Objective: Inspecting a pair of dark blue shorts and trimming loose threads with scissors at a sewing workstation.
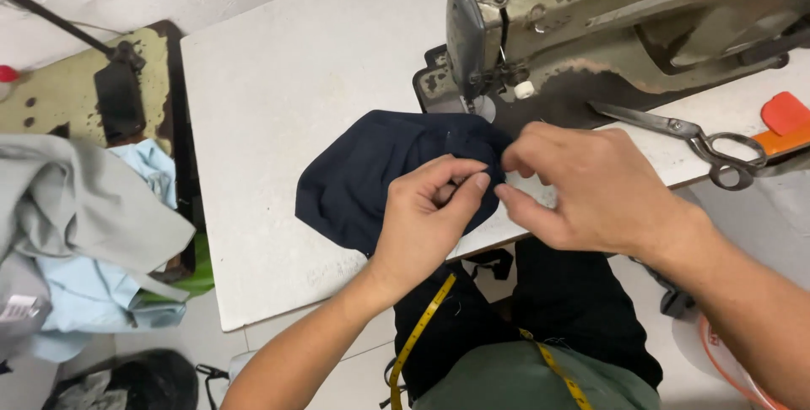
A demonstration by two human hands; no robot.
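A dark navy piece of fabric (363,178) lies on the white sewing table (278,81), just in front of the needle of an old grey-green sewing machine (591,13). My left hand (426,216) pinches the right edge of the fabric between thumb and fingers. My right hand (574,186) meets it from the right, fingertips on the same edge near the machine's foot. More dark cloth hangs over my lap below the table edge.
Metal scissors (692,136) lie right of the machine, next to an orange tool (780,123). A yellow tape measure (422,326) hangs at my chest. Grey and light blue garments (84,233) are piled at the left.
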